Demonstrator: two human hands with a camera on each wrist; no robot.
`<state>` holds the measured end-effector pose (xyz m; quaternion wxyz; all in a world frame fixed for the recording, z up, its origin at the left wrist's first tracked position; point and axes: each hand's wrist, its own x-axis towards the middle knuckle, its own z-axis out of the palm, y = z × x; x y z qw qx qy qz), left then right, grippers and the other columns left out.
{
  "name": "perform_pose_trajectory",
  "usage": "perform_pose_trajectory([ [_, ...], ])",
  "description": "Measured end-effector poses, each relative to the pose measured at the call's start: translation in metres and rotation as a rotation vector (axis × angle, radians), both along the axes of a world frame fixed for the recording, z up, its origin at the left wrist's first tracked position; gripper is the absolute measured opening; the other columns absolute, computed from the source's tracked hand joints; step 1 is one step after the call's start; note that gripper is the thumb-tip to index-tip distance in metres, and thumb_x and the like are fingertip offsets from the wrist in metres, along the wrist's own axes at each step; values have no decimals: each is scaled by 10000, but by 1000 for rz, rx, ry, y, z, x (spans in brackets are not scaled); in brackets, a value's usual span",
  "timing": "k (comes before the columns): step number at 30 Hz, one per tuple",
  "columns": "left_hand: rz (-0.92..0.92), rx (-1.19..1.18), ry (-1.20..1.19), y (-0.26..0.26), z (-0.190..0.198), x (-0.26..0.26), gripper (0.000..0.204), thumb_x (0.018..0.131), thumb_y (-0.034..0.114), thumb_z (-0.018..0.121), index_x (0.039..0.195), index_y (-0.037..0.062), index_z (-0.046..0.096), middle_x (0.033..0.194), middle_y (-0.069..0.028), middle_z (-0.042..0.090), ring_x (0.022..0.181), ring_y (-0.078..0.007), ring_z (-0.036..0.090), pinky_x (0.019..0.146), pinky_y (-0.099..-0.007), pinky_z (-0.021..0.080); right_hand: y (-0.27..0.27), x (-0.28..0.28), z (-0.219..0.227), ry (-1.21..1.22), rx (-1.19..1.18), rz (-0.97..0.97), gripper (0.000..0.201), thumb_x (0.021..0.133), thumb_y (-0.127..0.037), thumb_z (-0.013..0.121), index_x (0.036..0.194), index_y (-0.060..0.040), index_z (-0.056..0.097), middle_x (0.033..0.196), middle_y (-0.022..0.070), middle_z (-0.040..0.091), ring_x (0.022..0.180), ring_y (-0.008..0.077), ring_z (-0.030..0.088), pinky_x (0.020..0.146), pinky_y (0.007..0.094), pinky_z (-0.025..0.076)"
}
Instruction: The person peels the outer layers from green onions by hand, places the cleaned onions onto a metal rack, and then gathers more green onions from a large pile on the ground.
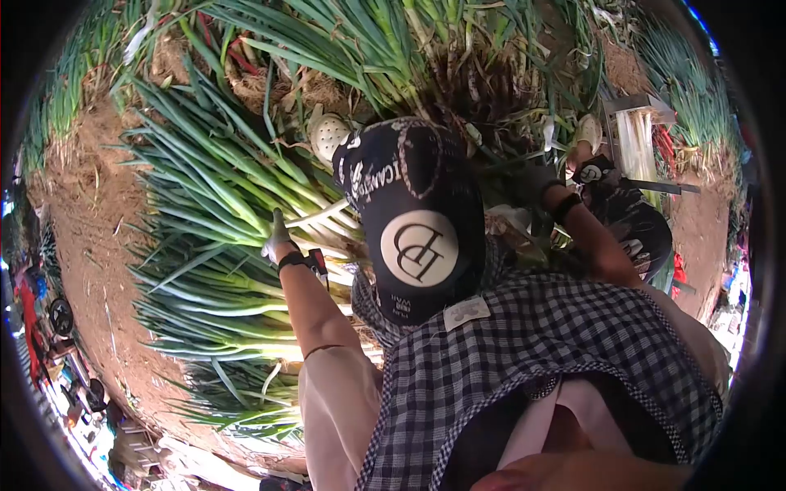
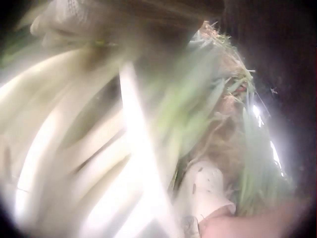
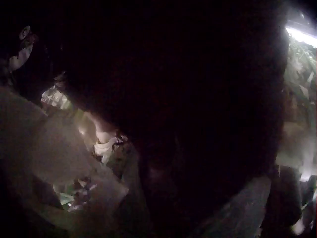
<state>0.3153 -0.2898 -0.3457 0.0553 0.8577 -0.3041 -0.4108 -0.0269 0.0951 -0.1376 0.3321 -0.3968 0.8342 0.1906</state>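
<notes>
My left hand, in a pale glove, grips a green onion whose white stalk points toward my knee. Beneath it many green onions lie in a broad layer, leaves to the left and white ends to the right. The left wrist view is blurred: the glove is at its top, above pale stalks. On the other side of my knee, my right hand is in shade, its fingers unclear. The right wrist view is mostly dark, with a pale translucent sheet.
Upright green onions stand beyond my legs. Pale perforated shoes are on my feet. At the right, a metal holder surrounds white stalks, near a long dark bar. Brown soil lies at the left.
</notes>
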Motion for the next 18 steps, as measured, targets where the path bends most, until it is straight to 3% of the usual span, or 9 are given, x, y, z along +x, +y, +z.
perform_pose_trajectory([
  [2, -120, 124, 21, -21, -48, 14, 1328, 518, 598, 837, 1395, -103, 128, 1332, -274, 445, 1177, -338, 517, 999, -376, 424, 12, -9, -24, -12, 59, -16, 424, 915, -459, 382, 1023, -163, 666, 937, 181, 673, 856, 358, 652, 770, 475, 502],
  [4, -127, -24, 183, -14, -50, 22, 906, 582, 403, 858, 1239, -94, 482, 1137, -192, 628, 982, -289, 628, 905, -353, 475, 16, -12, -39, -32, 119, -25, 438, 918, -453, 370, 1014, -140, 661, 925, 184, 674, 844, 364, 651, 764, 481, 500],
  [6, -135, -76, 168, -14, -57, 38, 619, 651, 175, 818, 1161, -69, 565, 1069, -130, 647, 846, -194, 583, 810, -332, 485, 17, -9, -46, -27, 155, -87, 400, 884, -380, 442, 994, -79, 683, 982, 192, 669, 939, 372, 634, 846, 462, 492],
  [7, -274, -138, 60, -1, -21, 33, 558, 586, 285, 834, 1019, -24, 664, 1014, -149, 683, 865, -250, 656, 818, -347, 502, 15, -9, -48, -31, 161, -88, 400, 884, -380, 442, 994, -79, 683, 982, 192, 669, 939, 372, 634, 846, 462, 492],
  [8, -228, -185, 134, -3, -40, 45, 512, 580, 243, 840, 983, -27, 676, 965, -147, 693, 809, -239, 655, 777, -345, 511, 13, -8, -50, -33, 144, -72, 378, 873, -354, 459, 990, -72, 683, 979, 196, 668, 933, 369, 637, 836, 463, 496],
  [11, -50, -158, 155, 0, -21, 31, 440, 597, 135, 832, 956, -59, 668, 935, -133, 690, 754, -207, 625, 712, -348, 517, 15, -11, -55, -33, 142, 19, 342, 864, -322, 475, 976, -63, 667, 921, 201, 668, 877, 372, 642, 788, 468, 499],
  [13, -22, -161, 215, -2, -52, 43, 427, 603, 60, 807, 975, -75, 648, 967, -110, 666, 749, -199, 594, 708, -349, 516, 18, -11, -64, -35, 149, 100, 327, 866, -315, 473, 966, -59, 650, 865, 202, 668, 826, 377, 644, 750, 471, 499],
  [17, 3, -229, 297, 2, -42, 43, 482, 610, -15, 767, 1056, -93, 602, 1002, -118, 641, 786, -211, 585, 733, -355, 514, 25, -16, -78, -11, 150, 72, 315, 860, -302, 480, 988, -64, 643, 917, 199, 668, 848, 370, 642, 763, 465, 496],
  [18, 80, -358, 507, 14, -36, 46, 440, 638, -38, 735, 1050, -109, 595, 980, -126, 641, 808, -222, 583, 764, -351, 504, 26, -15, -76, -16, 138, 71, 323, 865, -311, 479, 1003, -67, 639, 931, 197, 668, 855, 369, 642, 766, 465, 495],
])
